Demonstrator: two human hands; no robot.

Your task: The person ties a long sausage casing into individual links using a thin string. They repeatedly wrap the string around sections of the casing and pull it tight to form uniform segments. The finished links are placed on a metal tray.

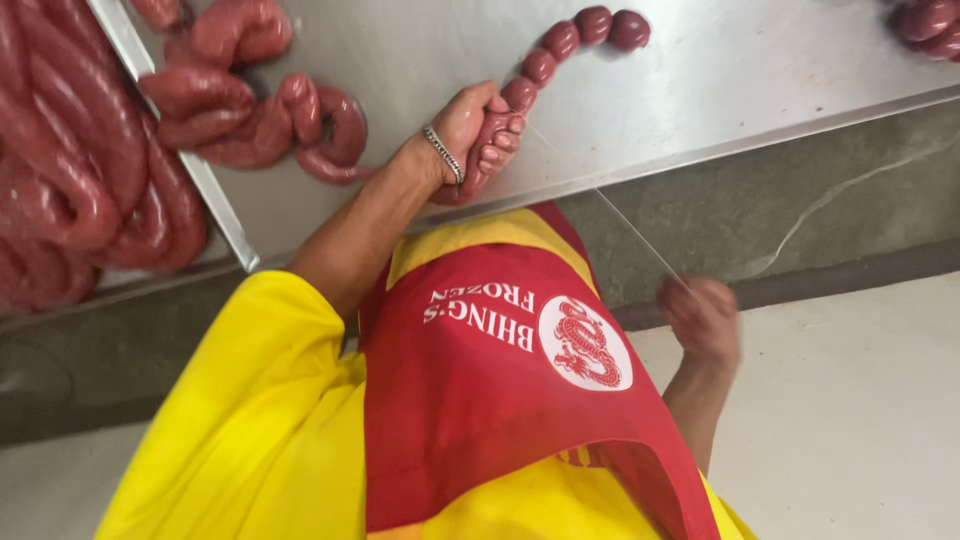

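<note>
A person's left hand (470,135) grips a red sausage link (497,140) at the near edge of a steel table (700,70), the tied chain (585,35) trailing away across the table. The right hand (703,318), blurred, hangs below the table's edge, pulling a thin string (640,238) taut. Loose sausage coils (260,110) lie on the table beside a heaped tray (215,200).
</note>
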